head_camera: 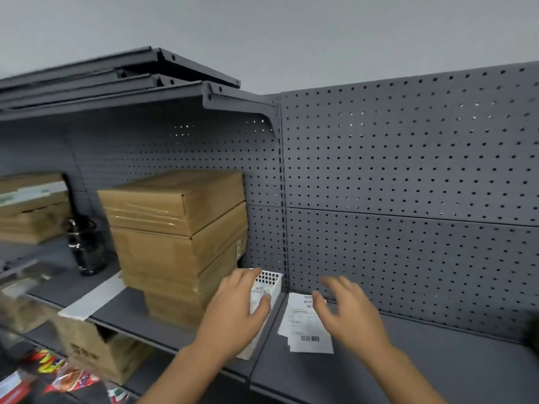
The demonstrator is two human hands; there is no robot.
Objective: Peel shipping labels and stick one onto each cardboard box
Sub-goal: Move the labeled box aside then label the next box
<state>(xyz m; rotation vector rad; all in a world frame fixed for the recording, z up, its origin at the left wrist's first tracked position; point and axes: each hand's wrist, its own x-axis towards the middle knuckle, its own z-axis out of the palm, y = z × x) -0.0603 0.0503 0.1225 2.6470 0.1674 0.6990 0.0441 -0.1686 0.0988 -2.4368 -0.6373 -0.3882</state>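
Note:
A stack of brown cardboard boxes (178, 228) stands on the grey metal shelf (131, 313), taped on their front faces. Right of the stack sits a white perforated basket (269, 282) with labels inside. My left hand (237, 309) rests over the basket's near side, thumb on its rim. A small pile of white shipping labels (303, 325) with barcodes lies on the shelf to the right. My right hand (348, 309) hovers just above and right of that pile, fingers spread, holding nothing.
A dark bottle (86, 246) stands left of the stack, with more cardboard boxes (32, 208) beyond it. A white paper strip (93, 298) hangs over the shelf edge. An open box (96, 348) and colourful packets (67, 377) sit below. Pegboard (408, 185) backs the shelf.

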